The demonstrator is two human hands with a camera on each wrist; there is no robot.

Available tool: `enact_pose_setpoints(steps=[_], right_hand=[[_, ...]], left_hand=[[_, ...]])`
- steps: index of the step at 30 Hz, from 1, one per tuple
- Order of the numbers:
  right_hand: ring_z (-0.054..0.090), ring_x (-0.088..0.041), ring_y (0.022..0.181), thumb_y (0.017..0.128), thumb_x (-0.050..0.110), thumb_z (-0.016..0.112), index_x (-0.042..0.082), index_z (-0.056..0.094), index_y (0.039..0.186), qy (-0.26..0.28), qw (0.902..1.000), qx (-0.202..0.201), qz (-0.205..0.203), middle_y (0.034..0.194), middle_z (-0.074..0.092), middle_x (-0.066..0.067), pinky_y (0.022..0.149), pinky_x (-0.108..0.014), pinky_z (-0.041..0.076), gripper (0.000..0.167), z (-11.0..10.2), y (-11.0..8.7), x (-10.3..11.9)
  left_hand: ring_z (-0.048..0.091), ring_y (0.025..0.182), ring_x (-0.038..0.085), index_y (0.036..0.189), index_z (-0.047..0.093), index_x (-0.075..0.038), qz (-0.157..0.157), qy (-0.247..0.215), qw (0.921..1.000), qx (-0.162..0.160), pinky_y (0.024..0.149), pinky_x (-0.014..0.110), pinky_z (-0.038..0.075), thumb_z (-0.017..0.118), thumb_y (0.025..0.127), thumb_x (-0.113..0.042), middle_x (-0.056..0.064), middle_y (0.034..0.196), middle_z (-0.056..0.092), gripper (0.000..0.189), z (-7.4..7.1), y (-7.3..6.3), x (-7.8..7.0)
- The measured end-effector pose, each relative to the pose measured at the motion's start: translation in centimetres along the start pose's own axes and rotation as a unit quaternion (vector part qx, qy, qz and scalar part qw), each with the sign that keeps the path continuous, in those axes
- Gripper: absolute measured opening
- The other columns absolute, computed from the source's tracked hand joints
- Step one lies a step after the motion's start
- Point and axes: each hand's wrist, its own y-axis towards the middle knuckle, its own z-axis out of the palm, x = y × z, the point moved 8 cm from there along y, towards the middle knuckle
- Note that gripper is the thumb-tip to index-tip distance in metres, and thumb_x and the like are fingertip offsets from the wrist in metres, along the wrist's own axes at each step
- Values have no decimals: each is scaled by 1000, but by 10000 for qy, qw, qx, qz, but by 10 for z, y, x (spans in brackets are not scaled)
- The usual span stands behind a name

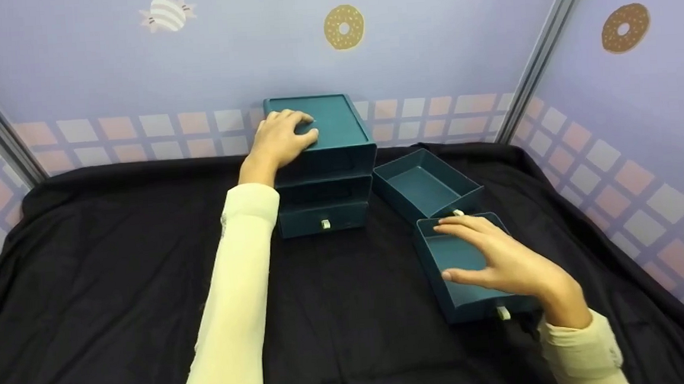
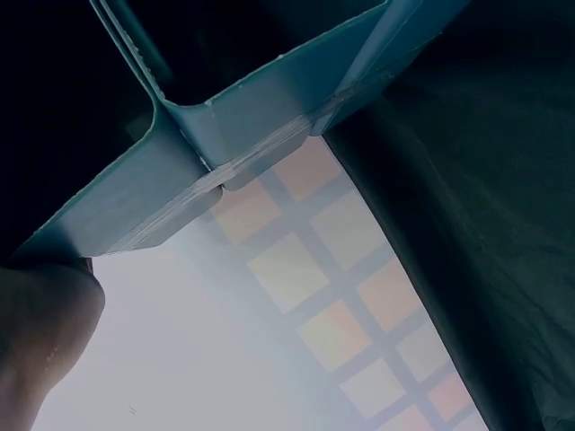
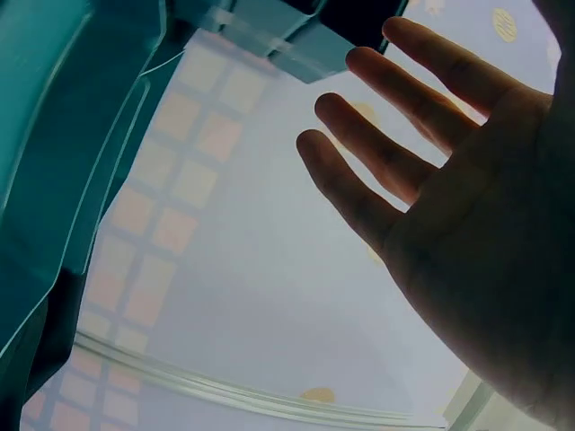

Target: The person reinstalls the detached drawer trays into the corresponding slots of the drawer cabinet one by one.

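Note:
A teal drawer cabinet (image 1: pixel 337 121) stands against the back wall. Its two upper slots gape without drawers, while the bottom drawer (image 1: pixel 302 224) sits inside with a small pale knob. My left hand (image 1: pixel 279 137) rests on the cabinet's top at the left side, fingers relaxed; in the left wrist view part of that hand (image 2: pixel 49 328) shows at the cabinet's edge. Over a loose teal drawer (image 1: pixel 433 269) at the right hovers my right hand (image 1: pixel 500 259), fingers spread and holding nothing. Behind it a second loose drawer (image 1: pixel 422 187) lies at an angle beside the cabinet.
Black cloth (image 1: pixel 115 277) covers the table, its raised fold running along the back. Patterned panels (image 1: pixel 452 49) enclose the back and sides, joined by metal corner posts (image 1: pixel 541 55). The near drawer's pale knob (image 1: pixel 503 313) faces the front.

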Motion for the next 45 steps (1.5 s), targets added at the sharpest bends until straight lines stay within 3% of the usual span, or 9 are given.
enact_pose_setpoints(steps=[8, 16, 22, 26, 29, 35, 39, 45], right_hand=[[48, -34, 145, 94, 46, 81, 15, 56, 154, -77, 9997, 43, 207, 156, 53, -7, 112, -62, 43, 72, -2, -28, -16], [62, -27, 131, 81, 62, 85, 16, 65, 145, -364, 9983, 216, 403, 143, 63, 0, 104, -54, 53, 81, 10, -49, -31], [62, -34, 129, 81, 58, 86, 14, 64, 146, -315, 9957, 610, 625, 140, 63, -4, 101, -59, 53, 81, 19, -66, -45], [63, -35, 126, 90, 53, 80, 9, 63, 145, -210, 9939, 851, 671, 138, 63, -7, 99, -58, 53, 72, 27, -72, -56], [67, -30, 116, 99, 45, 74, 6, 66, 140, -203, 9946, 894, 481, 130, 66, -7, 95, -53, 55, 57, 37, -75, -60], [60, -14, 91, 102, 35, 71, 19, 74, 114, -670, 9960, 550, 201, 102, 62, 10, 79, -42, 45, 20, 52, -77, -61], [58, -16, 86, 101, 36, 73, 22, 71, 105, -860, 9947, 449, 330, 95, 62, 11, 77, -40, 38, 15, 58, -74, -61], [59, -18, 82, 96, 41, 76, 21, 70, 97, -917, 9939, 399, 471, 90, 62, 10, 73, -37, 35, 21, 63, -69, -60]], left_hand=[[36, 150, 33, 152, 58, -17, 94, -4, 9999, 60, 125, 50, 25, 52, 108, -46, 7, 161, 48, 53, 8, 11, -16], [37, 150, 32, 151, 59, -18, 91, -8, 9999, 67, 125, 50, 25, 51, 108, -45, 6, 161, 49, 52, 14, 13, -20], [37, 150, 32, 151, 59, -19, 110, -27, 9999, 96, 126, 50, 24, 50, 108, -46, 5, 161, 48, 52, 12, 15, -22], [37, 149, 32, 151, 59, -18, 74, -20, 10000, 23, 125, 50, 25, 51, 107, -45, 6, 160, 49, 52, 7, 14, -19], [38, 149, 32, 151, 59, -17, 39, -13, 10000, 4, 124, 49, 26, 51, 107, -45, 7, 160, 49, 53, 4, 12, -15], [36, 150, 33, 152, 57, -16, 44, -8, 10000, 72, 125, 50, 24, 50, 108, -45, 7, 161, 48, 54, 3, 7, -10], [36, 150, 34, 151, 58, -16, 4, 24, 10000, 32, 125, 50, 25, 51, 108, -44, 8, 161, 48, 53, 0, 5, -5], [35, 151, 34, 151, 58, -15, -36, -3, 10000, 60, 125, 50, 24, 50, 107, -44, 8, 161, 48, 53, 0, 1, 1]])
